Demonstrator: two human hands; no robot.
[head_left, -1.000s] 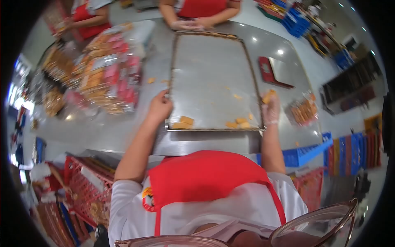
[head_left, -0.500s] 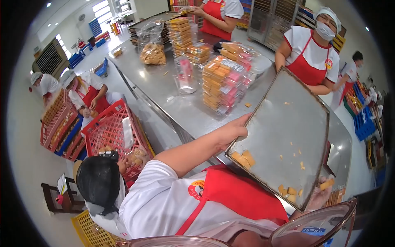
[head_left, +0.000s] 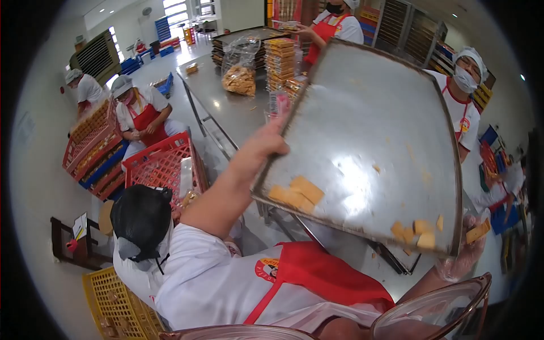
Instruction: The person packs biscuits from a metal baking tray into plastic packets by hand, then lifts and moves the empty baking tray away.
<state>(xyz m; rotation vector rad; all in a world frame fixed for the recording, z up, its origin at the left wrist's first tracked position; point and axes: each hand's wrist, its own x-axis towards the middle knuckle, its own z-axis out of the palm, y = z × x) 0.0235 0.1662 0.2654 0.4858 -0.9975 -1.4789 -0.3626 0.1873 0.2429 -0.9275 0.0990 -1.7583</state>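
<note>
A large metal baking tray (head_left: 362,130) with a browned rim is held up in front of me, tilted. My left hand (head_left: 269,139), bare, is closed on its left edge with the thumb over the rim. Several golden biscuit slices (head_left: 303,191) lie in the near left corner. More biscuit pieces (head_left: 422,232) and crumbs sit near the right corner. My right hand (head_left: 462,255), in a clear plastic glove, is at the tray's near right corner. A biscuit slice (head_left: 479,231) is pinched in its fingers; whether it also grips the tray, I cannot tell.
Beyond the tray, a steel table (head_left: 209,90) bears a bag of biscuits (head_left: 239,79) and stacked packs (head_left: 280,62). A co-worker in a black cap (head_left: 141,221) is close at my left, beside a red crate (head_left: 161,164). Another person (head_left: 464,85) stands behind the tray's right side.
The tray has risen and come closer to me, now hiding the pink-and-yellow packs. Both my hands moved up with it. Biscuit pieces near the right corner have shifted, and the view has turned slightly.
</note>
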